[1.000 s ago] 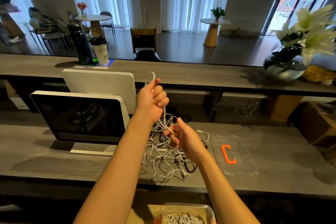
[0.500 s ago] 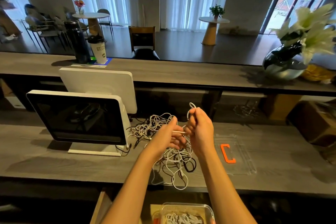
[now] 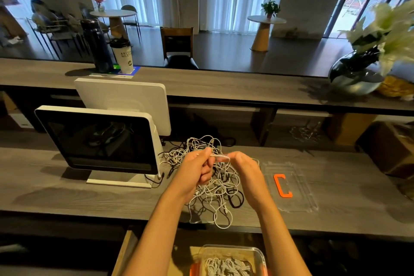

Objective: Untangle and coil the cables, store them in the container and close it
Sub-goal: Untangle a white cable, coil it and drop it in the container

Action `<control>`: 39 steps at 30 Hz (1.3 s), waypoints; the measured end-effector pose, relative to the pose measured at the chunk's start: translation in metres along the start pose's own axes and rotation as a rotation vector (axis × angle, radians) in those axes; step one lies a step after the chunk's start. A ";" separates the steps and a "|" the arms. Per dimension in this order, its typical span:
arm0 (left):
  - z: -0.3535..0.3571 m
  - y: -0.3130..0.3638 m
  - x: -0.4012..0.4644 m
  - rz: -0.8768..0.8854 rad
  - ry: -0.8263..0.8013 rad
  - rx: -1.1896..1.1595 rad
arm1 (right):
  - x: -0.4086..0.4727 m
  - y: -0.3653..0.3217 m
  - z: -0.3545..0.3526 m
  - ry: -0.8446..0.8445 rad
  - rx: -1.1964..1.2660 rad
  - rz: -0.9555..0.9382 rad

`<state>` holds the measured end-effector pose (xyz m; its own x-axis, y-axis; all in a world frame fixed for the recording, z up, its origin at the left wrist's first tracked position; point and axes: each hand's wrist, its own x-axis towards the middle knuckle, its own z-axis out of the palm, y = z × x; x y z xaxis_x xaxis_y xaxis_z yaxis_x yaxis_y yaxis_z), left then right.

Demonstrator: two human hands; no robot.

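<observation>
Change: since a second ago the left hand (image 3: pixel 197 170), then raised high with a strand, has come down level with the right hand (image 3: pixel 244 168); both now meet over the pile.
Head view, grip: left fingers curl round a short stretch of white cable (image 3: pixel 220 157); the right fingertips pinch its other end, so the piece spans the small gap between the hands.
Head view, cables: the tangled cable pile (image 3: pixel 215 188), white strands mixed with a few black ones, lies on the grey counter (image 3: pixel 56 195) beneath the hands, just right of the monitor (image 3: pixel 98 139).
Head view, container: a clear tub (image 3: pixel 233 262) with coiled white cables inside sits below the counter edge; its clear lid (image 3: pixel 289 186) with an orange latch lies on the counter, right of the pile.
Handling: the cords look light, limp and snag-prone; hold near a plug end and draw slowly so loops slip free instead of tightening.
Progress: some coils are stored, much of the pile remains, the lid is off.
</observation>
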<state>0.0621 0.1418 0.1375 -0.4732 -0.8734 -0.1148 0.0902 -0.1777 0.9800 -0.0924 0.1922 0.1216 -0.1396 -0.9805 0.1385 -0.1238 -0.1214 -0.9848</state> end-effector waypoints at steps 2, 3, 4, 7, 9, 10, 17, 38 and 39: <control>-0.002 -0.004 0.002 -0.021 0.048 -0.045 | -0.003 0.000 -0.001 -0.069 -0.001 0.008; -0.002 -0.005 0.002 -0.031 0.074 -0.035 | -0.004 0.001 -0.001 -0.086 0.011 0.016; -0.003 -0.007 0.002 -0.036 0.104 -0.009 | -0.005 0.001 -0.001 -0.084 0.012 0.031; -0.011 -0.016 0.006 -0.003 0.180 0.197 | -0.005 0.002 -0.008 -0.086 -0.046 0.085; -0.019 -0.021 0.006 0.058 0.157 0.425 | -0.005 0.002 -0.015 -0.107 -0.111 0.092; -0.021 -0.021 0.005 0.096 0.113 0.544 | -0.005 0.002 -0.019 -0.109 -0.144 0.086; 0.001 -0.018 -0.002 0.162 -0.202 0.772 | -0.002 -0.007 -0.024 -0.056 -0.166 0.071; -0.020 0.012 0.008 0.130 0.388 -1.149 | -0.011 0.015 -0.032 -0.156 -0.074 0.179; -0.022 0.011 0.008 0.143 0.431 -1.038 | -0.012 0.015 -0.031 -0.170 -0.076 0.179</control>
<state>0.0788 0.1229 0.1438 -0.0775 -0.9636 -0.2560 0.8978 -0.1791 0.4024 -0.1235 0.2067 0.1081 0.0002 -0.9980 -0.0627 -0.1861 0.0616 -0.9806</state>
